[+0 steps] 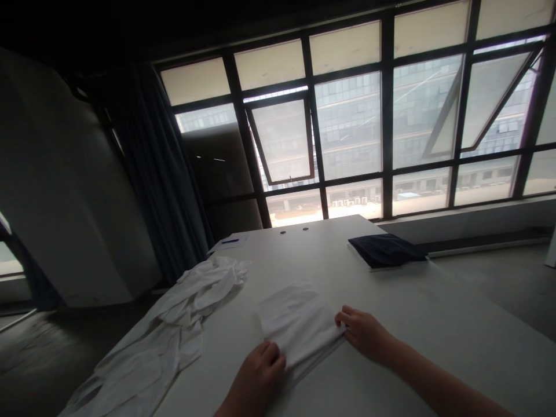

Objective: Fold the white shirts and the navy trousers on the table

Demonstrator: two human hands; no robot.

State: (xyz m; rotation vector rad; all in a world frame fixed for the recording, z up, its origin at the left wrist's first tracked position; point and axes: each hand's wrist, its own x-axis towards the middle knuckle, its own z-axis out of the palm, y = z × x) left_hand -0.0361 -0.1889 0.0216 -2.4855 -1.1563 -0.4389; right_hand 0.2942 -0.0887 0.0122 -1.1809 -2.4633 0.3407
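A folded white cloth (pixel 299 318), perhaps a garment, lies on the white table (pixel 391 301) in front of me. My left hand (pixel 260 370) is closed on its near left edge, fingers curled. At the cloth's right corner, my right hand (pixel 360 330) pinches the edge between thumb and fingers. Layers of the fold show along the near side, between the two hands. Farther left, a loose heap of crumpled white cloth (pixel 174 324) spreads along the table and over its left edge.
A folded dark navy cloth (pixel 384 251) lies on something white at the table's right edge. Paper (pixel 237 244) with a blue pen (pixel 230 241) rests at the far left corner. Behind stand blue curtains (pixel 152 156) and large windows (pixel 347 127), some panes tilted out.
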